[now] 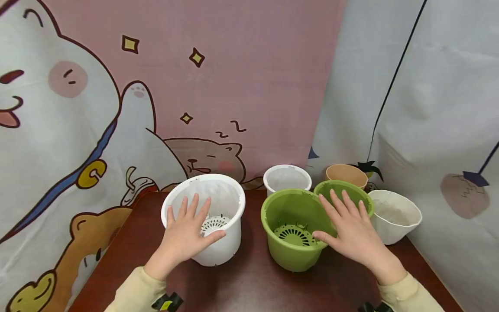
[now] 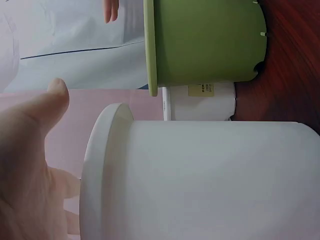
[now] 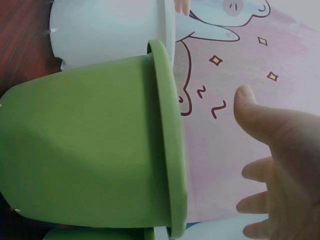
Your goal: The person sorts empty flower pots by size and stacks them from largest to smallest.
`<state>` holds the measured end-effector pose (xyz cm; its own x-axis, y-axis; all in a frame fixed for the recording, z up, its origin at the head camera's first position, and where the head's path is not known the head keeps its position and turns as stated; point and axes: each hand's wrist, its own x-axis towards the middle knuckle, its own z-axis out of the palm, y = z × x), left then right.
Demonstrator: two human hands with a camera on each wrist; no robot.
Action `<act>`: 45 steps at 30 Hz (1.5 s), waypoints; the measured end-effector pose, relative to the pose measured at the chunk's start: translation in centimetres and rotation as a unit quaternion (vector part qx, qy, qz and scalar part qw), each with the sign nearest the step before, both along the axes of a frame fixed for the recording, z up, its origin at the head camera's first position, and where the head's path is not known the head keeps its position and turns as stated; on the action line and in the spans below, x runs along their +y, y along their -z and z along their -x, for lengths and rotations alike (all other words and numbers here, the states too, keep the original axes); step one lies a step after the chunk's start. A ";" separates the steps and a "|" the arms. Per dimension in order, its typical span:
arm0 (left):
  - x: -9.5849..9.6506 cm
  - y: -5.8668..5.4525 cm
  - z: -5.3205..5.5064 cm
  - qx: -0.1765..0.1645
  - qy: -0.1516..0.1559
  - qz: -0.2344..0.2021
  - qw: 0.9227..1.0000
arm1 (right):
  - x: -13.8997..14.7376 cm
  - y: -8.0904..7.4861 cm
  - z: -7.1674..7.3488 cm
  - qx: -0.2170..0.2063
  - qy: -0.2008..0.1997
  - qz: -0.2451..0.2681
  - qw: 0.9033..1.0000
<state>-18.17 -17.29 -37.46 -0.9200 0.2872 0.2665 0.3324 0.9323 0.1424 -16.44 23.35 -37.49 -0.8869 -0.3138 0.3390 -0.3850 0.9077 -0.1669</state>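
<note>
My left hand (image 1: 186,232) is spread above the big white plastic pot (image 1: 230,242), thumb out to the right and nothing held. In the left wrist view its fingers reach past the rim of that white pot (image 2: 210,180). Over the right side of the front green pot (image 1: 292,258) hovers my right hand (image 1: 352,232), fingers fanned and holding nothing. The right wrist view shows this hand apart from the green pot's rim (image 3: 170,150). Both pots stand upright with slotted bottoms, and neither has anything inside.
A second green pot (image 1: 348,186) stands behind the right hand. Behind are a smaller white pot (image 1: 287,168) and an orange-tan pot (image 1: 347,173). At the right is a cream pot (image 1: 393,229). The dark red table (image 1: 249,290) meets a cartoon-printed cloth (image 1: 253,86).
</note>
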 end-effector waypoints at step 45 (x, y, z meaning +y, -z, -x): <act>-7.4 -0.7 -0.4 0.103 -0.066 -0.188 0.974 | 2.2 2.5 -0.9 0.029 0.083 0.236 0.968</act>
<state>-17.77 -24.68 -36.72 -0.8586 0.0163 0.5124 0.2707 0.8633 0.4261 -15.51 25.53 -40.02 -0.8868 0.0340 0.4608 -0.2614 0.7855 -0.5609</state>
